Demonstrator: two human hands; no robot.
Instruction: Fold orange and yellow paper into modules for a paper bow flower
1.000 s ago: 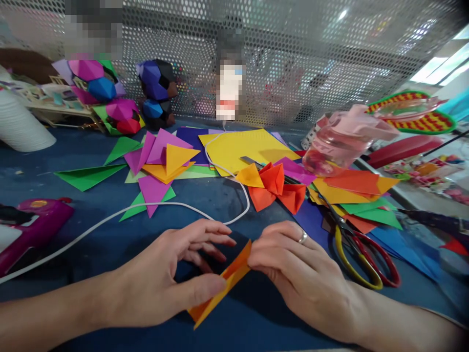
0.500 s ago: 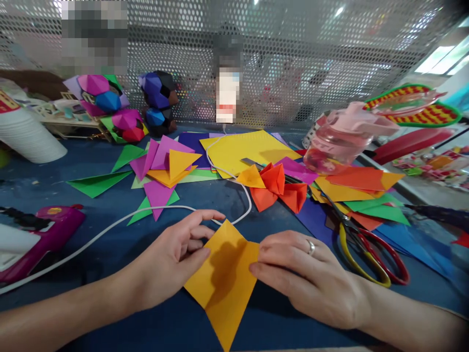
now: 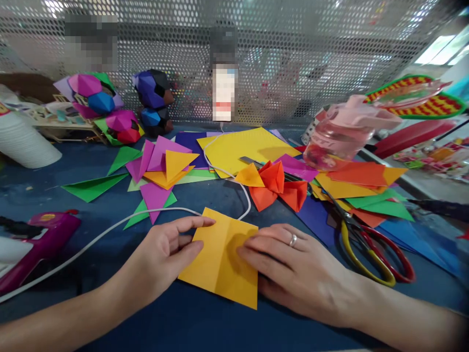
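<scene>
A yellow-orange square of paper (image 3: 220, 259) with a crease down its middle lies spread out between my hands, low in the head view. My left hand (image 3: 166, 256) grips its left edge, thumb on top and index finger stretched along the upper corner. On the right side, my right hand (image 3: 289, 269), with a ring on one finger, holds the edge between thumb and fingers; some of those fingers are hidden behind the sheet. Just beyond the paper sit folded orange pieces (image 3: 271, 183) and a small folded yellow piece (image 3: 249, 176).
Red-and-yellow-handled scissors (image 3: 370, 244) lie at the right beside stacked coloured paper (image 3: 359, 183). A white cable (image 3: 120, 222) crosses the blue table. A magenta glue gun (image 3: 47, 239) is at left; a pink bottle (image 3: 340, 132) and folded paper balls (image 3: 97, 100) stand at the back.
The yellow-orange paper has turned from a corner-down position to an edge-down one and now lies flatter. My right hand has shifted slightly left over it.
</scene>
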